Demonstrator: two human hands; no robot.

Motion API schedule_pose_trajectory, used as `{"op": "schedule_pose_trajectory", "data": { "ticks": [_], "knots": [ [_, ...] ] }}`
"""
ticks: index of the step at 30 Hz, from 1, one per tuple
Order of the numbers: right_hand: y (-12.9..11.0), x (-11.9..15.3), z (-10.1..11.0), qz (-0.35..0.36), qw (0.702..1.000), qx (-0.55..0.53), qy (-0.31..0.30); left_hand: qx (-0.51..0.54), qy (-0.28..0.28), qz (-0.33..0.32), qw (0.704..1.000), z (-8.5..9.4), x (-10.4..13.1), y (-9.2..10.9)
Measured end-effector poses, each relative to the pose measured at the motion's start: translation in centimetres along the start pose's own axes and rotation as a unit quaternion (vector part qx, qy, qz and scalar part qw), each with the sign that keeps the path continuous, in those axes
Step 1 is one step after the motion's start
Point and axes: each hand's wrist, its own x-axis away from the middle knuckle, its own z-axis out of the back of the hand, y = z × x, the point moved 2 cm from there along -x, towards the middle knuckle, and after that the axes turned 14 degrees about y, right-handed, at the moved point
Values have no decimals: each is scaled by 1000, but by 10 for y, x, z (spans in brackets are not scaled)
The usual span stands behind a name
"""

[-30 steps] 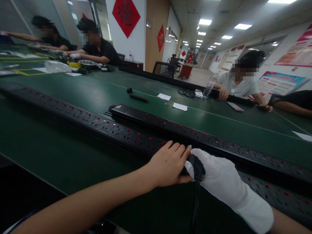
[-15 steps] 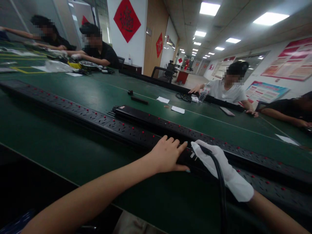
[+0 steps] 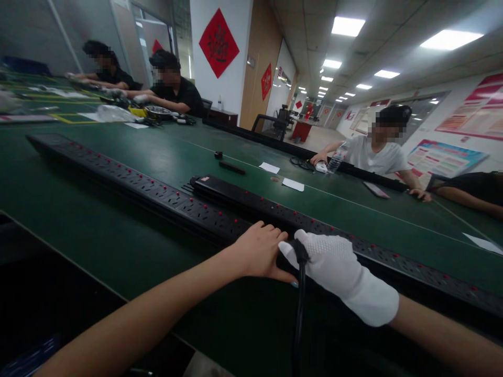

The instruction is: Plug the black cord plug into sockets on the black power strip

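l hand [image 3: 261,248], bare, lies across the near power strip [image 3: 157,193], fingers half-bent over its top & thumb out on the side toward the wearer; can't tell if it grips or just rests. r hand [image 3: 334,264], in a white dotted glove, is closed on a blk plug [image 3: 295,251], w/ its thick cable [image 3: 300,309] hanging down toward the wearer. plug is right beside the l hand, over the strip; can't tell if it touches it, as the glove hides the tip. near strip sits on the green table [image 3: 110,251], running diag. from upper l to the hands, w/ a row of red dots & sockets. 2nd power strip [image 3: 228,189] lies behind it, approx. parallel, also red-dotted. beyond that: a short blk bar [image 3: 232,167], 2 white paper slips [image 3: 269,167], a clear bottle [image 3: 337,158] near a co-worker in a white top [image 3: 383,157], & a co-worker in a dark top [image 3: 183,97] at far l.
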Motion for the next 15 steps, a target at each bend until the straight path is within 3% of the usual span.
{"op": "schedule_pose_trajectory", "data": {
  "ticks": [5, 10, 15],
  "knots": [
    [-9, 1, 1, 24, 998, 53, 6, 8, -15, 2, 1000, 0, 1, -1],
    [-4, 5, -12, 64, 992, 58, 90, 19, -44, -23, 999, 3, 2, -4],
    [0, 11, -13, 57, 991, 84, 84, 16, -53, -25, 998, 2, 3, -3]
  ]
}}
